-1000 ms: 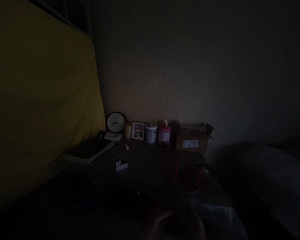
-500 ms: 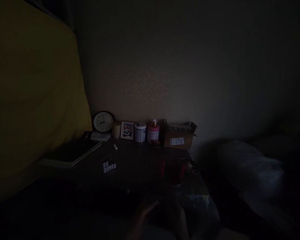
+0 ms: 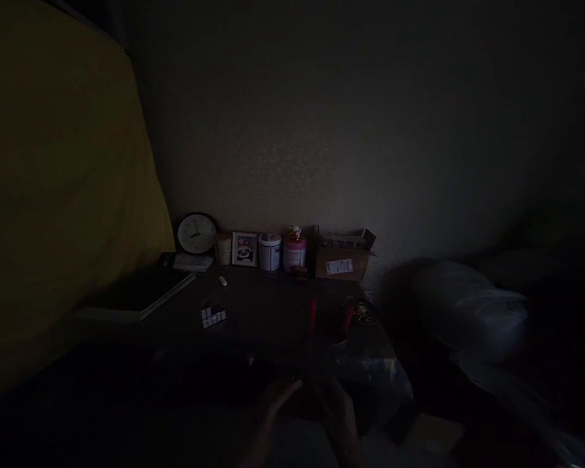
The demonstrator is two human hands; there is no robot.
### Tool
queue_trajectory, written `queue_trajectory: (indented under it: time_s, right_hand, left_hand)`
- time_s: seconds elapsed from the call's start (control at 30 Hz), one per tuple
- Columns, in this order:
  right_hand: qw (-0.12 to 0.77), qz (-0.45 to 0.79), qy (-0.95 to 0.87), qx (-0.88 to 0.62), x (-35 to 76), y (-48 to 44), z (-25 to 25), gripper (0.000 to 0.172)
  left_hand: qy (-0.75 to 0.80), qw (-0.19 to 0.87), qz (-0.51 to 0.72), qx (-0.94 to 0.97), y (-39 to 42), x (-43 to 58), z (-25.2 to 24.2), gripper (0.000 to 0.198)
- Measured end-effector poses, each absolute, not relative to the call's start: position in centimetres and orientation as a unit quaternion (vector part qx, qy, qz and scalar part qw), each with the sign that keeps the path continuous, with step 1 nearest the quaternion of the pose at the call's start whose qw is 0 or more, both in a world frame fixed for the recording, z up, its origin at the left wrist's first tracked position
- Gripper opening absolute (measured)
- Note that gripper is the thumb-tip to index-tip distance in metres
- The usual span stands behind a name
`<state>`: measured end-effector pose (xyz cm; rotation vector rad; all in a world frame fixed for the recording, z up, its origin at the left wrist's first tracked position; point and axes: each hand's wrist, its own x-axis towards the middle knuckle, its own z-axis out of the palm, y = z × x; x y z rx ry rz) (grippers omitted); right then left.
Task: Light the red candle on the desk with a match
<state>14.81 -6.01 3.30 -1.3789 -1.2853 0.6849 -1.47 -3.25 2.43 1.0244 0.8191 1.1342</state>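
Note:
The room is very dark, and both hands are close together in front of the table's near edge. My left hand [image 3: 279,398] has its thumb stretched toward the right, with the other fingers curled in shadow. My right hand [image 3: 340,411] looks curled, its fingers facing the left one. Whatever lies between them is too dark to make out. Beyond the right hand, two red candle-like sticks [image 3: 312,316] stand upright on the table. Beside them is a small heap of thin pale sticks [image 3: 363,312].
A white blocky piece [image 3: 213,317] and a small white object [image 3: 223,281] lie on the table [image 3: 268,302]. Along the wall stand a clock [image 3: 196,233], a panda picture [image 3: 244,249], a white tub [image 3: 270,252], a pink tub [image 3: 294,255] and an open cardboard box [image 3: 341,263]. A large book [image 3: 141,296] lies left.
The view has shifted slightly, so the tabletop things sit a little higher and further left. Both hands stay close together, a little sharper now.

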Motion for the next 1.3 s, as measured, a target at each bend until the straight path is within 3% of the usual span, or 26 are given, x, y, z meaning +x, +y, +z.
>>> queue_trajectory:
  time_s: [0.33,0.5,0.67,0.77,0.9,1.07,1.3]
  right_hand:
    - [0.563,0.09,-0.596,-0.566,13.4,-7.4,5.7,0.017]
    - [0.525,0.018,-0.637,-0.564,14.0,-6.7,4.6,0.014]
    - [0.577,-0.057,-0.622,-0.526,13.9,-8.1,7.5,0.017]
    - [0.554,-0.035,-0.64,-0.531,13.5,-8.3,7.8,0.02]
    - [0.499,0.015,-0.659,-0.562,14.9,-6.1,4.5,0.023]
    - [0.529,0.055,-0.548,-0.645,17.3,-4.0,1.9,0.027]
    - [0.606,0.058,-0.517,-0.601,16.8,-3.9,3.4,0.022]
  left_hand:
    - [0.333,0.706,0.518,0.35,-3.9,-0.7,5.7,0.025]
    - [0.285,0.709,0.525,0.373,-4.1,-0.3,6.4,0.024]
    - [0.344,0.716,0.53,0.298,-3.0,0.1,5.7,0.023]
    - [0.338,0.722,0.525,0.299,-2.7,0.4,5.8,0.022]
    - [0.3,0.719,0.534,0.33,-3.1,0.4,6.3,0.02]
    - [0.331,0.713,0.522,0.331,-3.0,-0.1,5.7,0.025]
    - [0.319,0.718,0.545,0.292,-2.4,-0.5,4.8,0.036]
